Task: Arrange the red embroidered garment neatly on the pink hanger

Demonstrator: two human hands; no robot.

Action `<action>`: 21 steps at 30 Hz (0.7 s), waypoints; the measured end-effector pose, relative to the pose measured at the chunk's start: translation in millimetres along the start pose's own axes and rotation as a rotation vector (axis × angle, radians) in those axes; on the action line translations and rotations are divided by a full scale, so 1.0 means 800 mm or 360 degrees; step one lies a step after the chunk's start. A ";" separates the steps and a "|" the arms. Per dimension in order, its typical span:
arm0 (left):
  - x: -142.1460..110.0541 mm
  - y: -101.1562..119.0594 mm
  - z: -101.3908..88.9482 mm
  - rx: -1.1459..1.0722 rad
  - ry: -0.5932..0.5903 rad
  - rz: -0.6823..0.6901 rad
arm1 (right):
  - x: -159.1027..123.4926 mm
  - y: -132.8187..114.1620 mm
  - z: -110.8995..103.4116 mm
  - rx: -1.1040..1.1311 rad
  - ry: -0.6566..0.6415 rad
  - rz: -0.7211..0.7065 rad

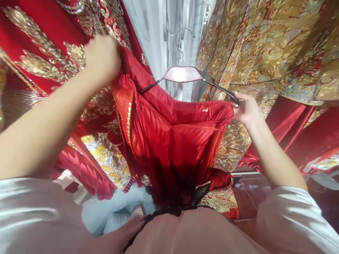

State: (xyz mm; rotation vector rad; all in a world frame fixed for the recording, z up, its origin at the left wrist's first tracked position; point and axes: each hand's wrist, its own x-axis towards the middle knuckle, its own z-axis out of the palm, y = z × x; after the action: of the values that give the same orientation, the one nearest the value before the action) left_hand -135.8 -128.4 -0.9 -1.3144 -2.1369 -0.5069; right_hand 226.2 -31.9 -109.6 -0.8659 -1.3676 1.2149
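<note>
A red pleated garment hangs on a hanger with a pink padded middle, black arms and a metal hook. My left hand is raised at the upper left, fingers closed on the red fabric at the garment's left top edge. My right hand grips the right end of the hanger's black arm together with the garment's right top corner. The garment drops between my arms, its lower part in shadow.
Red robes with gold embroidery hang close on the left. Gold brocade garments hang on the right. A white surface shows behind the hanger. Dark reddish floor tiles lie at lower right, pale cloth at lower left.
</note>
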 end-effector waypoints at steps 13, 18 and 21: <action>-0.112 0.072 0.029 0.0029 -0.0405 0.0494 | -0.005 0.027 0.015 0.0460 -0.0132 0.0324; -0.053 0.146 0.040 -0.0430 0.0137 0.1272 | -0.007 0.021 -0.003 0.0293 -0.0383 0.0265; -0.016 0.174 0.052 -0.0448 0.0111 0.1597 | -0.012 0.010 -0.032 -0.0180 -0.0651 0.0230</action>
State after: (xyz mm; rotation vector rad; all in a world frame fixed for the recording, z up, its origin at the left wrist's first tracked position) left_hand -17.9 -51.5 -38.0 -2.2344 -1.1213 -0.4006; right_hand 251.6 -34.6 -121.7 -0.8347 -1.7371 1.4956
